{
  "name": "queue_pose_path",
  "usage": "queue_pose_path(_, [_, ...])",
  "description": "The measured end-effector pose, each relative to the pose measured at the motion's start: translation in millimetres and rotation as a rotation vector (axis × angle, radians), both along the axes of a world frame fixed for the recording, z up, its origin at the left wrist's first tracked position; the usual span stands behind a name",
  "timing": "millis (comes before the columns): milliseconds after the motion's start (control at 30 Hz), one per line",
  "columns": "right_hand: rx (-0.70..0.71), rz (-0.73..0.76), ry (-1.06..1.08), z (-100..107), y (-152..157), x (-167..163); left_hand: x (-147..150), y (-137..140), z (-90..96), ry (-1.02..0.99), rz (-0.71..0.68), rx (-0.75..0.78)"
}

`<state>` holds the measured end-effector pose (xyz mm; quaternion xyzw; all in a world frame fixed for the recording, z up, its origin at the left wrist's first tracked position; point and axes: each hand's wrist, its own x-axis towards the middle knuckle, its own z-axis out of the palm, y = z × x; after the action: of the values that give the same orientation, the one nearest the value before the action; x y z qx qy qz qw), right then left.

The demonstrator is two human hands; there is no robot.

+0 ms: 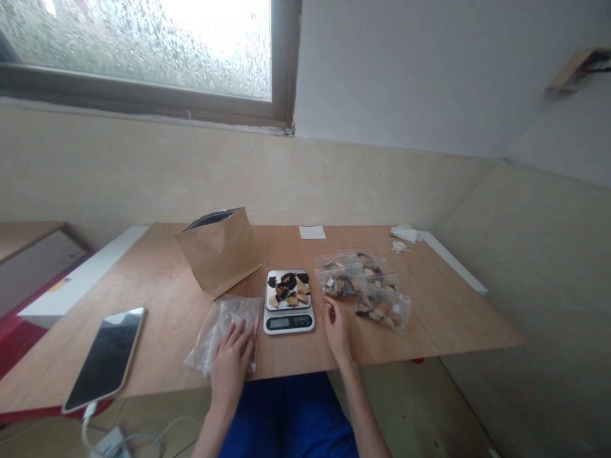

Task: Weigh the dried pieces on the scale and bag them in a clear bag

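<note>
Containing brown slices (380,311), clear bags (401,306) lie beside the right hand (337,326).

Scale display (279,323) blurred, window (143,51) cut off, depths of paper bag (222,254) hidden

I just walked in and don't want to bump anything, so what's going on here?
A person sits at a table with a kitchen scale in front of them, dark and tan dried pieces lying on it. Their left hand rests on clear plastic bags. Their right hand is beside the filled bags, fingers curled; whether it holds anything is hard to tell. A brown paper bag stands open behind the clear bags.
</note>
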<state>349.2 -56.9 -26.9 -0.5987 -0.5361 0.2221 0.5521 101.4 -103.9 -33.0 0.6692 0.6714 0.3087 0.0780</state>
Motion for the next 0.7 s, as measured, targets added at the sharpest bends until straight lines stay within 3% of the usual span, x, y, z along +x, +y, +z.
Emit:
queue_pose_path(300, [0.122,-0.176,-0.299,-6.1,2.9,-0.6,10.6,0.8,23.7,0.097,0.080,-0.067])
queue_pose_path(467, [0.129,-0.224,-0.280,7.7,-12.7,-14.9,7.1,3.6,25.4,0.024,0.058,-0.046])
queue_pose_path(567, [0.113,-0.086,-0.194,23.3,-29.9,-36.6,4.9,5.8,29.2,-0.112,0.091,0.048])
queue_pose_path(700, [-0.043,0.273,-0.052,48.5,-48.7,-75.5,12.8,1.2,44.5,-0.290,0.158,0.224])
